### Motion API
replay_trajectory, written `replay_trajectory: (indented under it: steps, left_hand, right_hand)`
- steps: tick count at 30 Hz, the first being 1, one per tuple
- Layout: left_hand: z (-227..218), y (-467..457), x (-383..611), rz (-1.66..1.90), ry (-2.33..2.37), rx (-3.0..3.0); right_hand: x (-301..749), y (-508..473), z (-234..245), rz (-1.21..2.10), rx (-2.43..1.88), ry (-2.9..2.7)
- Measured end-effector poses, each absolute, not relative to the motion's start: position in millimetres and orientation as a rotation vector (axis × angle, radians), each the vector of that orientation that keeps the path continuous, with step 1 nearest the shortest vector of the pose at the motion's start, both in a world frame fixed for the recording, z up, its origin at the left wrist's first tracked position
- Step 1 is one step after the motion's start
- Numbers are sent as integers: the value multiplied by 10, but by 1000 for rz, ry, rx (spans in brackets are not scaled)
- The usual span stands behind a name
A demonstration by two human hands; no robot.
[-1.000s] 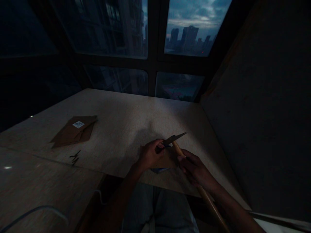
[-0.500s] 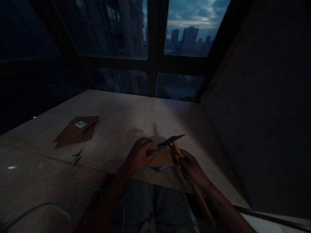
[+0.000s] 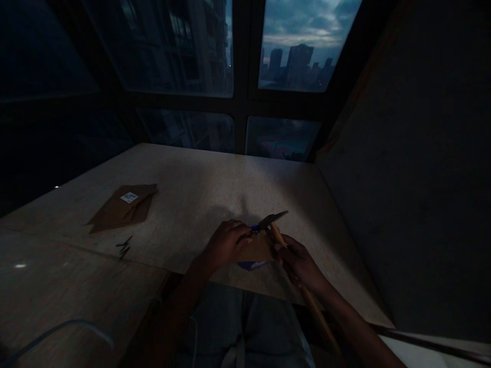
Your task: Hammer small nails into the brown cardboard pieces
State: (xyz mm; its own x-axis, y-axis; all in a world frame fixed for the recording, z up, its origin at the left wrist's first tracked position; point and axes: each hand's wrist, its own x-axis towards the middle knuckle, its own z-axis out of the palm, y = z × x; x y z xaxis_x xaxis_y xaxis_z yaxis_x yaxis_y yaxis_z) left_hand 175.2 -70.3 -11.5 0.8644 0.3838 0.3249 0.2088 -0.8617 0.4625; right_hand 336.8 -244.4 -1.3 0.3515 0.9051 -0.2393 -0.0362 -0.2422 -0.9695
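In dim light, my right hand point(image 3: 299, 259) is closed around the wooden handle of a hammer point(image 3: 276, 234). The hammer's dark metal head lies low over the far edge of a flat brown piece of board point(image 3: 259, 248). My left hand point(image 3: 226, 244) grips the left side of that board, fingers bent over its top edge. Small dark bits by those fingertips are too dim to name. Under the board, a blue object point(image 3: 251, 265) shows only in part, at the near edge.
Several brown flat pieces point(image 3: 123, 209), one with a white label, are stacked on the pale table point(image 3: 184, 179) at left. Thin dark nail-like pieces point(image 3: 124, 248) lie nearer. A pale cable point(image 3: 76, 322) curves at lower left. Windows and a dark wall point(image 3: 414, 194) border the table.
The hammer head has shifted slightly left and closer to my left fingers. My left hand has moved a little to the right, its fingers flatter over the board.
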Motion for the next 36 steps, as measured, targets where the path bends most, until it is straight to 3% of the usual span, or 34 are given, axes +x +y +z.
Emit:
replay_trajectory:
  steps: [13, 22, 30, 36]
  left_hand:
    - [-252, -647, 1826, 690, 416, 2671]
    - [-209, -625, 1857, 569, 366, 2702]
    - [-90, -643, 1914, 310, 298, 2899]
    - [-117, -619, 1980, 230, 193, 2948]
  right_hand:
    - [3371, -2430, -34, 1138, -1504, -793]
    - [3333, -2415, 7, 1090, -1536, -760]
    - [3429, -2457, -259, 429, -1793, -742]
    - [3358, -2444, -324, 532, -1767, -715]
